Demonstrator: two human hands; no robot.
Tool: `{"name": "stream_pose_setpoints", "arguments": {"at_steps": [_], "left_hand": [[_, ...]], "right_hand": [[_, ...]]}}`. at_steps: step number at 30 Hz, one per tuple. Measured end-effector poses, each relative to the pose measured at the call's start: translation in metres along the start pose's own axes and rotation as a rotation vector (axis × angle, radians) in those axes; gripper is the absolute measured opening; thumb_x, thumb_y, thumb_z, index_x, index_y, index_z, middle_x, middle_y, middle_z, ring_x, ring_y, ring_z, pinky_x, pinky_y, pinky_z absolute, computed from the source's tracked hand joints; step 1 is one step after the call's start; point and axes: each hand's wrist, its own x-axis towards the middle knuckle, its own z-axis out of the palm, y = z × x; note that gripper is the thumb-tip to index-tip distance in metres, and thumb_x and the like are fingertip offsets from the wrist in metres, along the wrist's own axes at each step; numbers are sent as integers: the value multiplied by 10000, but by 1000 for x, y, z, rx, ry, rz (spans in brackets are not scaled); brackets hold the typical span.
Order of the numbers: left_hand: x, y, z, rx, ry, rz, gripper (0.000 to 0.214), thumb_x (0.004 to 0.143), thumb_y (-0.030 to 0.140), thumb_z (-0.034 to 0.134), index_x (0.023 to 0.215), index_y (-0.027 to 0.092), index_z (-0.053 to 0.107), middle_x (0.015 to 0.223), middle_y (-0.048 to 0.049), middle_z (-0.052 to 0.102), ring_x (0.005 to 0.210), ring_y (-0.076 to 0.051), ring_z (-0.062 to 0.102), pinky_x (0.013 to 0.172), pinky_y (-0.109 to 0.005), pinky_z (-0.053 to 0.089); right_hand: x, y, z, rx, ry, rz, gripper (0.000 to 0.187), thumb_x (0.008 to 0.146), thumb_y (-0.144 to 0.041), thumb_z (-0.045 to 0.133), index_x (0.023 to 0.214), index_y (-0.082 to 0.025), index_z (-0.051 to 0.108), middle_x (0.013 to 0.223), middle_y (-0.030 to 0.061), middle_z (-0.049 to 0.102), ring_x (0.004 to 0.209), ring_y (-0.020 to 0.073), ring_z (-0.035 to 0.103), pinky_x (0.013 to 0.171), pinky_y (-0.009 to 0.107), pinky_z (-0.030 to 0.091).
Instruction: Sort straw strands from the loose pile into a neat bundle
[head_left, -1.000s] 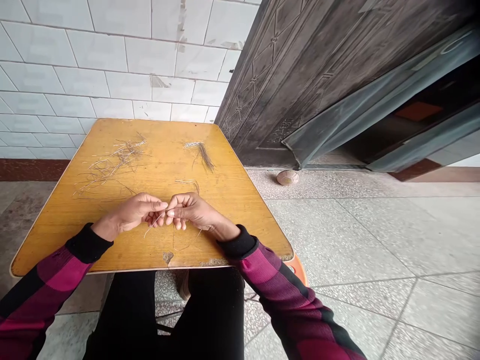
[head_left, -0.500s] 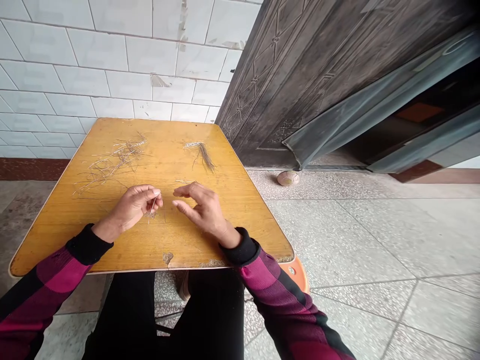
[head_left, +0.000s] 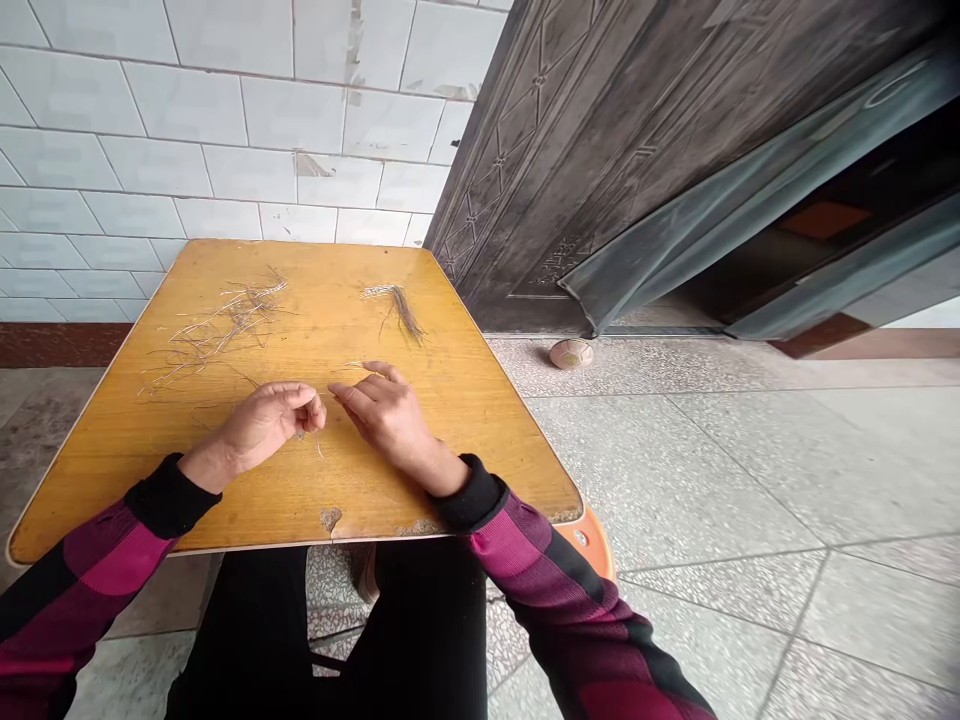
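White tiled wall (head_left: 202, 112) backs the desk (head_left: 480, 410), chipped along its near edge; one bundle of strands (head_left: 406, 312) lies gathered toward the far right corner, while a loose tangle (head_left: 241, 312) toward the left edge seems yet ungathered. Midway between the side edges, the left hand (head_left: 271, 425) has its grip narrowed on a thin strand (head_left: 319, 443); the right hand (head_left: 394, 418) hovers just beside, its grip's contents impossible to tell.

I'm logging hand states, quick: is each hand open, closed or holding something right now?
Left hand: closed, holding a thin strand that hangs below its fingers.
Right hand: open, thumb and forefinger apart, nothing visibly held.
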Motion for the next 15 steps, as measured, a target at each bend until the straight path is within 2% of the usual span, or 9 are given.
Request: {"name": "stream_pose_setpoints", "arguments": {"at_steps": [5, 12, 15], "left_hand": [[0, 0, 1, 42, 32, 21, 205, 778, 203, 603, 594, 126, 653, 623, -48, 621, 641, -137, 549, 652, -263, 411], [0, -1, -1, 69, 118, 82, 184, 746, 187, 610, 576, 138, 658, 604, -43, 609, 637, -142, 543, 657, -277, 417], [0, 2, -1, 51, 180, 123, 163, 719, 189, 623, 569, 138, 661, 602, -44, 606, 642, -144, 543, 656, -280, 421]], "right_hand": [[0, 9, -2, -4, -28, -31, 305, 960, -96, 389, 1048, -186, 667, 686, -10, 652, 658, 126, 582, 1053, 394, 364], [1, 36, -9, 110, -34, 109, 276, 940, -109, 444, 984, -235, 686, 909, 13, 714, 869, 155, 652, 1154, 508, 193], [-1, 44, -8, 143, -36, 185, 253, 941, -138, 455, 966, -233, 688, 905, 20, 720, 858, 165, 663, 1146, 523, 194]]}}
